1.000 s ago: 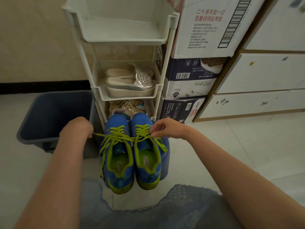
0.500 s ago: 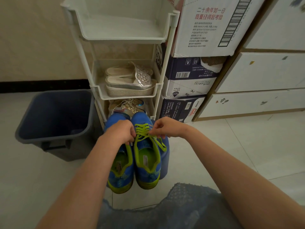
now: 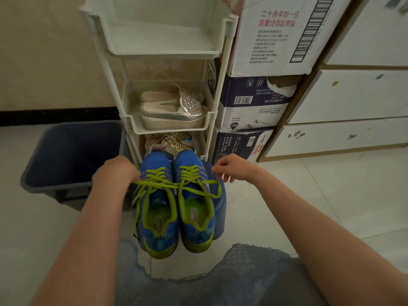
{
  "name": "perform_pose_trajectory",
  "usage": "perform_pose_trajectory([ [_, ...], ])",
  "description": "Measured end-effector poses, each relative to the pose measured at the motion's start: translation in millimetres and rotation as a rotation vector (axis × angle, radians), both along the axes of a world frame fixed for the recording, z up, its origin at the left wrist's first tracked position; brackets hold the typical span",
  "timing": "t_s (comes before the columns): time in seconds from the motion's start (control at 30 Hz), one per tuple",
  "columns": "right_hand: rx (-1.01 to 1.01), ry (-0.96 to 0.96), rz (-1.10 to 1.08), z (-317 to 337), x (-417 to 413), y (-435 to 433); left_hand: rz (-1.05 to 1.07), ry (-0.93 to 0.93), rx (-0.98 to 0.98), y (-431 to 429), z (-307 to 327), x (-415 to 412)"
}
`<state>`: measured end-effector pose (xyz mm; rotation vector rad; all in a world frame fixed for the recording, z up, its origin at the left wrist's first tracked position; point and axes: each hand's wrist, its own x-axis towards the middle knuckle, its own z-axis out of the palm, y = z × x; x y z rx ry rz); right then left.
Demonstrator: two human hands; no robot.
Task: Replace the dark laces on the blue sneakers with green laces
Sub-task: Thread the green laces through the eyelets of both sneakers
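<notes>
Left hand (image 3: pixel 114 171) pulled lace (image 3: pixel 159 184) sideways; tray (image 3: pixel 170 127) holds sandals (image 3: pixel 174 109)

Dim, soft indoor light, faint shadows, wide-angle bowing at the edges, slight blur throughout, no glare.

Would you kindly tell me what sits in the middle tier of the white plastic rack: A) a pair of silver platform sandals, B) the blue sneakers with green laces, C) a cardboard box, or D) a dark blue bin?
A: the pair of silver platform sandals lies in the middle tier of the white plastic rack, while the blue sneakers with green laces stand in front of it.
</notes>
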<state>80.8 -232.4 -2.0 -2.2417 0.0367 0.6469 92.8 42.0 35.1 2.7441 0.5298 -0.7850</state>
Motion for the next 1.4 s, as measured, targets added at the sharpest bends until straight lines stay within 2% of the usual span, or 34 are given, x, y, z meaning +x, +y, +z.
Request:
perform_pose_trajectory([
  [0.1,-0.015,0.055,0.035,-0.5,0.0,2.2,-0.061,-0.043,0.0,-1.6,1.8,0.6],
  [0.2,0.01,0.059,0.012,-0.2,1.5,3.2,-0.183,-0.161,-0.265,-24.7,4.6,-2.8],
  [0.3,0.018,0.072,-0.016,-1.3,0.8,3.1,-0.346,-0.085,-0.407,-52.4,2.4,-16.0],
  [0.4,0.011,0.174,-0.015,-3.8,-2.2,1.9,-0.424,-0.001,-0.388,-58.1,-7.3,-19.4],
  [0.5,0.013,0.288,-0.027,-2.1,-5.5,0.9,-0.4,0.021,-0.41,-58.0,-9.8,-19.0],
  [0.6,0.097,0.363,-0.087,0.5,-6.4,0.7,-0.358,0.002,-0.413,-56.5,-12.4,-17.4],
  [0.8,0.375,0.483,-0.235,1.2,-2.3,1.8,-0.248,-0.003,-0.119,-39.9,-11.9,-1.9],
  [0.9,0.516,0.489,-0.324,0.1,-2.2,7.6,-0.209,-0.013,-0.013,-26.8,-7.0,0.0],
  [1.1,0.567,0.43,-0.241,5.0,-3.1,17.4,-0.059,0.064,-0.008,-8.0,3.0,-3.4],
  [1.23,0.358,0.271,-0.111,4.6,-2.3,16.8,-0.109,0.053,0.007,-7.8,9.8,-5.9],
  [1.33,0.25,0.206,-0.06,2.5,-1.8,15.7,-0.161,-0.067,-0.224,-22.9,8.2,-3.7],
  [1.4,0.24,0.188,-0.056,2.0,-2.5,16.0,-0.222,-0.063,-0.374,-39.7,8.3,-9.6],
])
